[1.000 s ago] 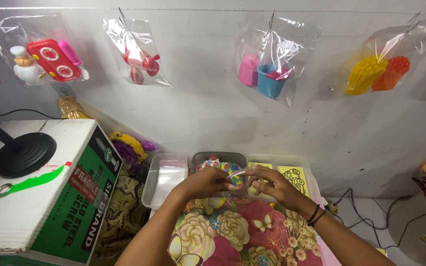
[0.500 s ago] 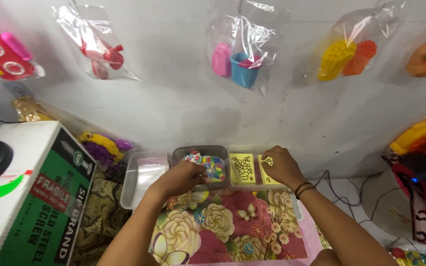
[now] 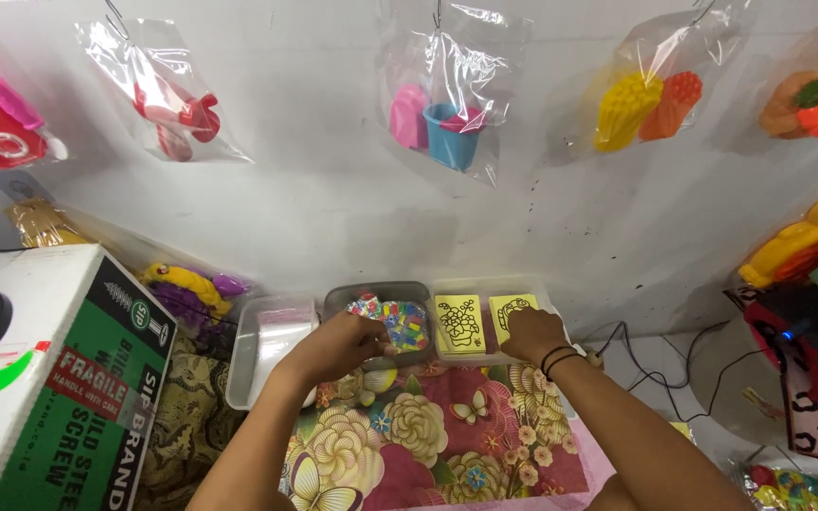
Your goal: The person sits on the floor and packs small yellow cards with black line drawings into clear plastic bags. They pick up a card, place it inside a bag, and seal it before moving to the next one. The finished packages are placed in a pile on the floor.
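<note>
My left hand (image 3: 338, 343) reaches into a grey tray (image 3: 376, 293) filled with small colourful pieces (image 3: 400, 320); its fingers are curled at the pieces, and I cannot see whether they hold one. My right hand (image 3: 532, 333), with black bands on its wrist, rests on a yellow card with a black outline drawing (image 3: 508, 308) in a clear tray (image 3: 485, 284). A second yellow card (image 3: 458, 324) lies beside it in the same tray. Both forearms lie over a flowered cloth (image 3: 428, 435).
A clear tray with plastic bags (image 3: 272, 343) stands left of the grey tray. A white and green cardboard box (image 3: 59, 378) sits at the left. Bagged plastic toys (image 3: 447, 114) hang on the wall. Cables and more toys lie at the right.
My hands moved apart from the middle: the left went to the grey tray of pieces, the right onto the yellow card. The view has shifted to the right.
</note>
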